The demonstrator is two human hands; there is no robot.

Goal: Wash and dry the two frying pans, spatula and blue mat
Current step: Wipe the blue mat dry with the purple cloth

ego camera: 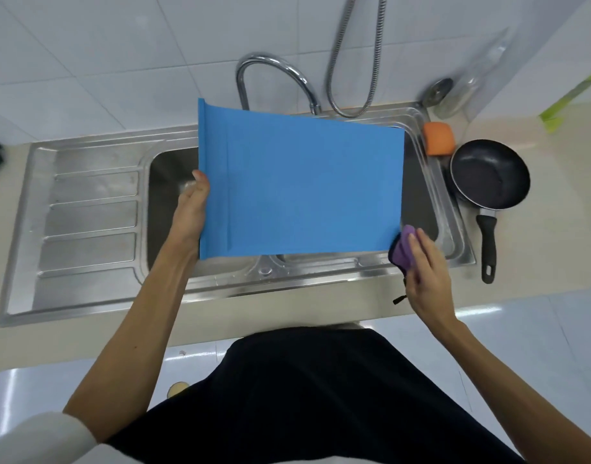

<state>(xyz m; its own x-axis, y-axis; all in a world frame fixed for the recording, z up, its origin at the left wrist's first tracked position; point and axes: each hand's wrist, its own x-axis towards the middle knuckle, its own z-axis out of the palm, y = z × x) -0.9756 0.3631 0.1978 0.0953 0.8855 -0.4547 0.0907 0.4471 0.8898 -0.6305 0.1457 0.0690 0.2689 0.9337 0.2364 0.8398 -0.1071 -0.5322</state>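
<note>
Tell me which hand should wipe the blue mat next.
Right. The right hand holds the purple cloth at the near right corner of the blue mat, while the left hand grips its left edge, holding it over the sink.

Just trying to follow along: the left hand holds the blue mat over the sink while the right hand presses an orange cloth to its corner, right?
Not quite: the head view shows the cloth is purple. The rest holds: left hand grips the blue mat over the sink, right hand presses the cloth to its corner.
</note>
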